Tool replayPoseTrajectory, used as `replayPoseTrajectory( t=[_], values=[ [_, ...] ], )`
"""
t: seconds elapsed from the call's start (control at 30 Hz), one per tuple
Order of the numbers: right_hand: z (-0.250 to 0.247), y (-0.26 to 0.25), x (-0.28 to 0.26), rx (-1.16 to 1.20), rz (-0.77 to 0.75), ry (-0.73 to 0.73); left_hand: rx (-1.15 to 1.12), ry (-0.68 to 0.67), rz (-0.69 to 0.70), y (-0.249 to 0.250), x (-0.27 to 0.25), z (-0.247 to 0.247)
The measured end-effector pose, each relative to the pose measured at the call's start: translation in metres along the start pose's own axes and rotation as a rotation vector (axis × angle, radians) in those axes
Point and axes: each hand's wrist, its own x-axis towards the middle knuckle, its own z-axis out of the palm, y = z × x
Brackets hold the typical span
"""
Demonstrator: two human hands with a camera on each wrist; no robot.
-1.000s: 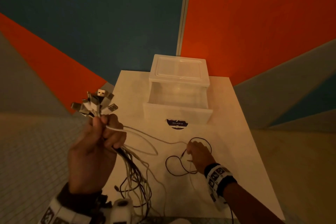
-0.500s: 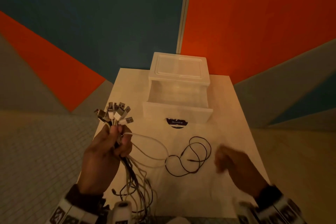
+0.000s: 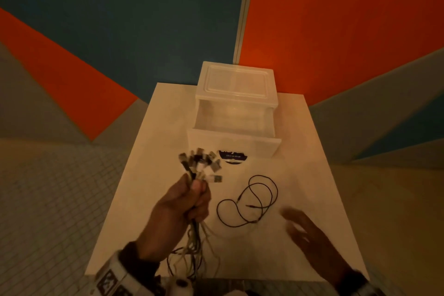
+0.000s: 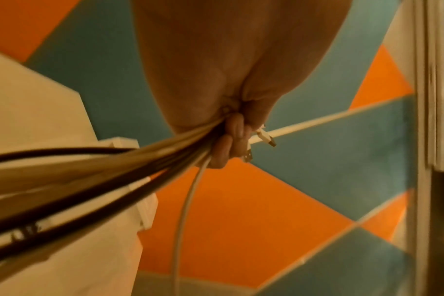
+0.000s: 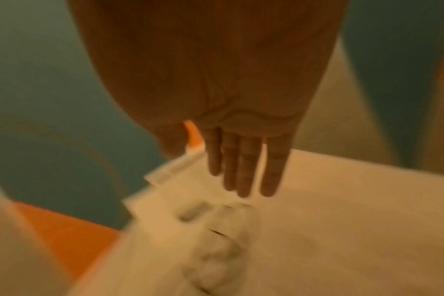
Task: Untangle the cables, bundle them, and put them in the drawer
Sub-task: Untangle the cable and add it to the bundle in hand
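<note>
My left hand (image 3: 189, 199) grips a bundle of white and black cables (image 3: 195, 238) above the table, their plugs (image 3: 201, 163) fanning out above the fist. In the left wrist view the fingers (image 4: 223, 148) curl round the cable bundle (image 4: 114, 170). A thin black cable (image 3: 249, 199) lies looped on the white table (image 3: 312, 175), apart from both hands. My right hand (image 3: 305, 230), blurred, hovers to the right of that loop with straight fingers (image 5: 243, 170) and holds nothing. The translucent drawer (image 3: 234, 144) stands pulled out of its box (image 3: 236, 84) at the back.
The cables' loose ends (image 3: 192, 262) hang in a tangle down to the table's near edge. A white cylinder (image 3: 181, 287) shows at the bottom edge. Orange and teal walls (image 3: 336, 19) stand behind the table; floor lies on both sides.
My right hand let go of the black cable and drew back to the right, opening. My left hand carried the bundle rightward and forward, toward the drawer front.
</note>
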Motion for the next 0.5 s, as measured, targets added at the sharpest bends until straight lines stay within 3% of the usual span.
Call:
replayPoseTrajectory(
  t=[0.03, 0.1, 0.17, 0.27, 0.33, 0.4, 0.5],
  values=[
    [0.004, -0.007, 0.010, -0.056, -0.156, -0.098, 0.029, -0.009, -0.016, -0.008, 0.002, 0.007],
    [0.051, -0.036, 0.027, -0.130, -0.249, -0.430, 0.098, 0.007, -0.022, -0.018, 0.007, 0.015],
    [0.089, -0.048, 0.039, -0.261, -0.183, -0.680, 0.118, 0.020, -0.012, -0.019, 0.012, 0.015],
    [0.108, -0.026, 0.056, -0.617, -0.085, -0.876, 0.068, 0.091, -0.035, -0.018, 0.013, 0.006],
    [0.083, -0.007, 0.082, -0.525, 0.070, -0.988, 0.041, 0.153, -0.044, -0.021, 0.010, -0.005],
    [0.047, 0.009, 0.117, -0.333, 0.197, -0.928, 0.043, 0.196, -0.054, -0.026, 0.007, -0.014],
    [0.017, 0.026, 0.166, -0.532, 0.204, -0.558, 0.008, 0.257, -0.070, -0.033, 0.005, -0.022]
  ],
)
